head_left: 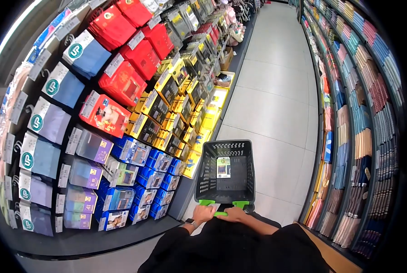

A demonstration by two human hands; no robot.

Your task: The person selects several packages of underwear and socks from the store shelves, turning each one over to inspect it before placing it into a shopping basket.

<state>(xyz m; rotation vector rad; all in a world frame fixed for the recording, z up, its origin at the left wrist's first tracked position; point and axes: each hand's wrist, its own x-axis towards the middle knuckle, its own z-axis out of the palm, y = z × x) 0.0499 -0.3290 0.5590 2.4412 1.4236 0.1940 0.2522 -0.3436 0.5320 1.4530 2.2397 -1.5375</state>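
Note:
A black shopping basket [204, 168] with perforated walls stands directly in front of me. Its bright green handle [220, 213] runs along the near side. My left hand [204, 213], with a watch on the wrist, is wrapped round the left part of the handle. Close beside it, my right hand [234, 214] is closed on the handle's right part. Inside the basket, toward the far end, lies a small flat package [223, 167] with a white and green front; its print is too small to read. My sleeves hide the space below the handle.
On the left, a display rack holds hanging blue packs [42, 157], red packs [142, 59], yellow-and-black boxes [156, 107] and blue boxes [120, 198]. Shelves of folded textiles [363, 109] line the right side. A tiled aisle floor [276, 68] runs ahead between them.

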